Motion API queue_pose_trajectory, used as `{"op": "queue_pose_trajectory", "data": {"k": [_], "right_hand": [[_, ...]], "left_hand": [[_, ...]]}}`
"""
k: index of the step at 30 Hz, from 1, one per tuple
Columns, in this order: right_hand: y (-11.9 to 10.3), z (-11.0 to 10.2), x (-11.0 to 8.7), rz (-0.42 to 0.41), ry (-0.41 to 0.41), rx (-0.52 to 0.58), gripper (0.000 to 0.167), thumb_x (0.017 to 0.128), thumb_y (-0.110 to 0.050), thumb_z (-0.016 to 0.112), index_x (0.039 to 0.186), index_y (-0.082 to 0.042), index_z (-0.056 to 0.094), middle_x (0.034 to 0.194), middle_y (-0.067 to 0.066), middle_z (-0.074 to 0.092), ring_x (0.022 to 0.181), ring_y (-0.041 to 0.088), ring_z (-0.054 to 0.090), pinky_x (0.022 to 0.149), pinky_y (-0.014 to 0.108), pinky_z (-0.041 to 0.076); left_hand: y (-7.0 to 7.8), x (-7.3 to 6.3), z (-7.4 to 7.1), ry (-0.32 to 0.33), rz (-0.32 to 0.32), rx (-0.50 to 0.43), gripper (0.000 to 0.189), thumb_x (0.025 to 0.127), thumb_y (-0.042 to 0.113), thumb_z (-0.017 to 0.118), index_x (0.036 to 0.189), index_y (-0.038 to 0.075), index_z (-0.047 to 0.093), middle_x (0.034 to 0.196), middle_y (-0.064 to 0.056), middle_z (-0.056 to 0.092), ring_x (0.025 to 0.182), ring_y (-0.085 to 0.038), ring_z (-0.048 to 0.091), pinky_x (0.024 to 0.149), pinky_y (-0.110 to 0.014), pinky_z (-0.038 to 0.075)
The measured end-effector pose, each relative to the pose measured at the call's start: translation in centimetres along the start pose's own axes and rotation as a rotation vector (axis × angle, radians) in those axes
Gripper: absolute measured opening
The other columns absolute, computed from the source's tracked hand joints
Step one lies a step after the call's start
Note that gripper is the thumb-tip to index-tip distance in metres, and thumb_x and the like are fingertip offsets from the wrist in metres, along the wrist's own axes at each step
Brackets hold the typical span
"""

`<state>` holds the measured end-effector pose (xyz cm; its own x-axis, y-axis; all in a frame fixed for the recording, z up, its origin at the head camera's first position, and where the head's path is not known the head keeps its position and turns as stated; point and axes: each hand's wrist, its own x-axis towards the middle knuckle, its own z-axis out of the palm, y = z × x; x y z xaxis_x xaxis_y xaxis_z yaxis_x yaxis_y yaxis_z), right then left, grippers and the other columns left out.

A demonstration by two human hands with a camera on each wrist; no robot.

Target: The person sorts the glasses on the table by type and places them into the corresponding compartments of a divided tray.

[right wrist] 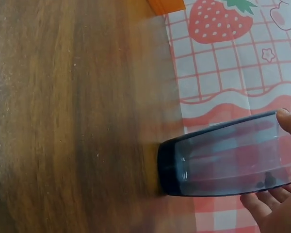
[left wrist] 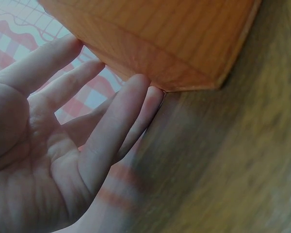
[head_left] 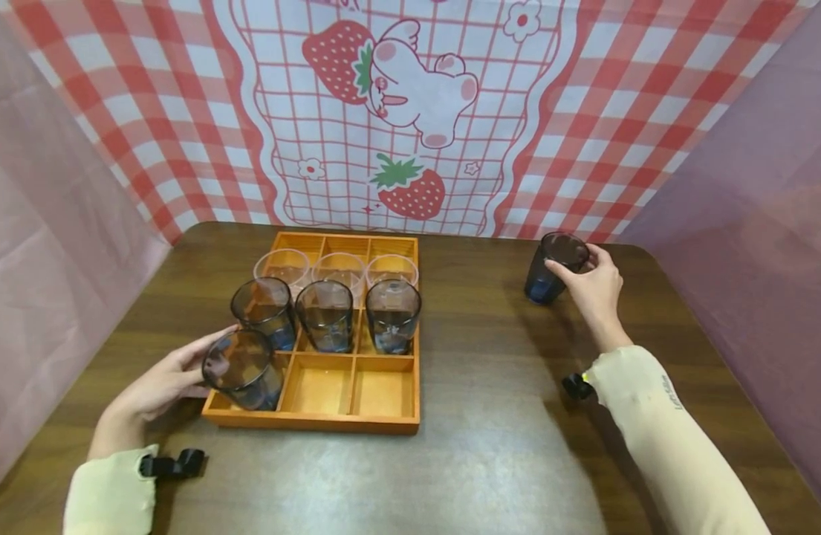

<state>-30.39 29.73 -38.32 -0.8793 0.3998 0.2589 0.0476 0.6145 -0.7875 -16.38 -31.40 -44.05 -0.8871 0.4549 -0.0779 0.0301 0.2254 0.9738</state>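
My right hand (head_left: 594, 286) grips a dark blue-tinted glass (head_left: 550, 267) near its rim, at the right back of the table. In the right wrist view that glass (right wrist: 223, 160) has its base at the tabletop; whether it touches cannot be told. My left hand (head_left: 166, 379) is at the left side of a compartmented wooden box (head_left: 316, 422). The left wrist view shows its fingers (left wrist: 121, 114) extended, with tips at the box's wall (left wrist: 160, 43). Nearest that hand, a tinted glass (head_left: 246, 371) stands in the front left compartment.
Across the box's middle row stand three tinted glasses, one of them at the right (head_left: 392, 316). Behind them are three clear cups, including a middle one (head_left: 339, 271). A checked cloth (head_left: 397, 96) hangs along the table's back edge. Wooden tabletop (head_left: 484, 386) lies between box and right hand.
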Motion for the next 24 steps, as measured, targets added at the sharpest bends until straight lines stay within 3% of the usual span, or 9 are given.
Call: {"op": "queue_pose_trajectory", "data": {"k": [8,20,24], "right_hand": [[-0.4,-0.8,-1.0,0.012,0.036,0.016,0.08,0.071,-0.042,0.084,0.138,-0.01,0.053,0.133,0.013,0.062,0.123,0.024,0.057,0.103,0.038,0.045],[-2.9,-2.7,-5.8,-0.012,-0.105,0.073,0.074,0.072,-0.032,0.085,0.136,-0.01,0.055,0.135,0.012,0.061,0.129,0.021,0.052,0.109,0.037,0.042],[-3.3,-3.0,-7.4,-0.036,-0.15,0.05,0.071,0.073,-0.032,0.085,0.135,-0.011,0.057,0.128,0.008,0.066,0.122,0.01,0.056,0.101,0.02,0.044]], "left_hand": [[-0.2,-0.1,-0.1,-0.02,0.028,-0.039,0.06,0.103,0.004,0.04,0.149,0.042,0.032,0.108,0.014,0.058,0.099,0.001,0.057,0.075,-0.029,0.057],[-0.1,-0.1,0.0,-0.015,0.031,-0.035,0.059,0.103,0.005,0.039,0.151,0.039,0.03,0.11,0.014,0.059,0.102,0.0,0.056,0.078,-0.028,0.057],[0.0,-0.1,0.0,-0.014,0.026,-0.031,0.06,0.103,0.005,0.039,0.151,0.039,0.029,0.109,0.014,0.058,0.102,0.001,0.056,0.078,-0.028,0.057]]}}
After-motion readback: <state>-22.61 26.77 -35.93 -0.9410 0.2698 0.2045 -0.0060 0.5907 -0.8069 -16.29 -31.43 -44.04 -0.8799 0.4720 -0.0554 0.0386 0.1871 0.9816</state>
